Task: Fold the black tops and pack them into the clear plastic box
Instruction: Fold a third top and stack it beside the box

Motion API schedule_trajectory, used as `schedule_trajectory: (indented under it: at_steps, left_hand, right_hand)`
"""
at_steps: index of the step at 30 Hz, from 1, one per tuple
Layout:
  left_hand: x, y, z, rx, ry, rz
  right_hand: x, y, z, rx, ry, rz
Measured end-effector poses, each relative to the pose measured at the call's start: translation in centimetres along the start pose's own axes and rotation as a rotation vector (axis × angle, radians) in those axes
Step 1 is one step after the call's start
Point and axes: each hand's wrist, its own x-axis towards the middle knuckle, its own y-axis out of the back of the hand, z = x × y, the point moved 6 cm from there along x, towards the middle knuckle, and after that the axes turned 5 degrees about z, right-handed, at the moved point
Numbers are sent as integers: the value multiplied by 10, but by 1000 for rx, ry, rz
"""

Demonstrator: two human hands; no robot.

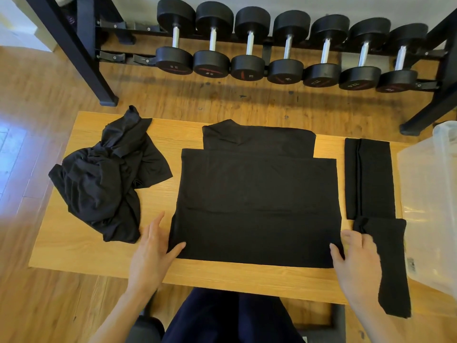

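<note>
The black top being folded (257, 194) lies flat at the centre of the wooden table (222, 273), collar end away from the person and hem toward them. Its sides appear already turned in, giving a roughly rectangular panel with a narrower band at the collar.

Handling judgement: the fabric looks thin, soft and light. It will not hold a shape unsupported, it will sag if lifted by one corner, and it may slide on the smooth table. Take hold at the two near hem corners together, so the layers travel as one.

The left hand (153, 248) lies at the near left corner, fingers extended alongside the edge and thumb resting on the cloth. The right hand (356, 258) lies at the near right corner, thumb on top of the cloth. Neither hand is clenched. Whether the fingers pass under the hem to grasp it cannot be told from this view.

Surroundings:
- A crumpled black top (108, 179) lies unfolded on the left of the table, apart from the central one.
- A folded black top (368, 179) lies on the right of the table.
- A second folded piece (385, 263) lies nearer, overhanging the table's front edge, just beside the right hand.
- The clear plastic box (430, 194) stands at the far right, off the table's end.
- A rack of dumbbells (286, 48) stands beyond the table.
</note>
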Motion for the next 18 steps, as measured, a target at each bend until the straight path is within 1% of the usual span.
schedule_trajectory:
  at_steps: [1,2,3,4,6,8,10,13,18]
  left_hand:
    - [-1,3,10,53,-78,90]
    - [-3,2,25,68,-186,164]
    - [-5,-4,42,46,-294,190]
    - [-6,-15,60,30,-396,168]
    - [-11,-49,93,106,-594,77]
    - [-16,-84,110,218,-700,-24]
    - [-16,-103,109,301,-687,-64]
    - [-9,-103,86,378,-568,-71]
    - [2,-87,44,488,-453,-58]
  right_hand:
    - [-2,5,-11,-30,67,74]
    - [-4,7,-26,-20,134,110]
    - [-8,5,-44,12,208,112]
    - [-13,0,-65,48,290,88]
    - [-27,-22,-104,79,455,-1]
    - [-43,-48,-130,32,586,-101]
    - [-50,-68,-135,-13,627,-174]
    - [-44,-78,-118,-82,600,-188]
    - [-15,-70,-57,-151,396,-148]
